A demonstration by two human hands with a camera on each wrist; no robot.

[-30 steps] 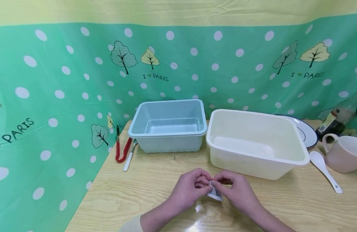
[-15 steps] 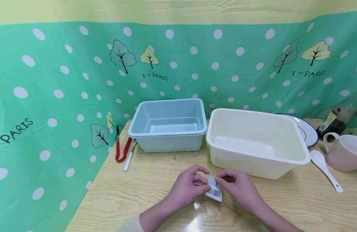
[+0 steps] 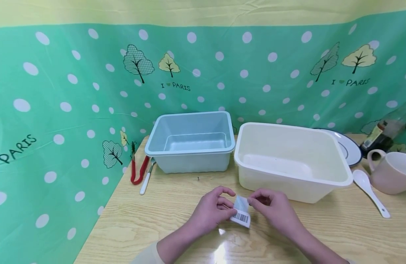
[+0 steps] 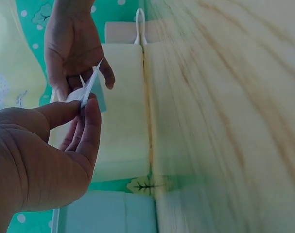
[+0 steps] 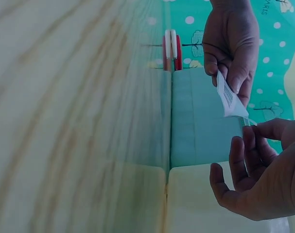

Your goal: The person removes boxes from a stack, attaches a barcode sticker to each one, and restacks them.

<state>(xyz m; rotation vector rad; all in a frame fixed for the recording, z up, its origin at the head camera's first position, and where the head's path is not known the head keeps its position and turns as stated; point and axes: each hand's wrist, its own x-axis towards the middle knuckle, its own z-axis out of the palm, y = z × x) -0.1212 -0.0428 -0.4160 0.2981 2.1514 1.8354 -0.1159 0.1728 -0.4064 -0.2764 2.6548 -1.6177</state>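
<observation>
A small white packet [image 3: 240,217] with a barcode and a pale bluish, see-through upper part is held over the table in front of the white tub. My left hand [image 3: 211,211] pinches its left side between thumb and fingers. In the left wrist view the packet [image 4: 89,87] shows edge-on, its edges spread apart at the top. My right hand [image 3: 272,209] pinches the upper right corner. The right wrist view shows the thumb and index finger of my right hand [image 5: 264,170] at a thin clear edge, with the barcode side of the packet [image 5: 228,99] facing that camera.
A light blue tub [image 3: 193,163] and a white tub [image 3: 278,185] stand behind the hands. Red-handled tongs [image 3: 134,172] and a white-handled utensil [image 3: 146,183] lie left. On the right are a white spoon [image 3: 369,190], pink mug [image 3: 392,176], plate [image 3: 349,150] and bottle [image 3: 377,137].
My hands have drawn slightly apart, the right one shifting right. The packet's see-through upper part and barcode, largely covered by the fingers before, now show more fully.
</observation>
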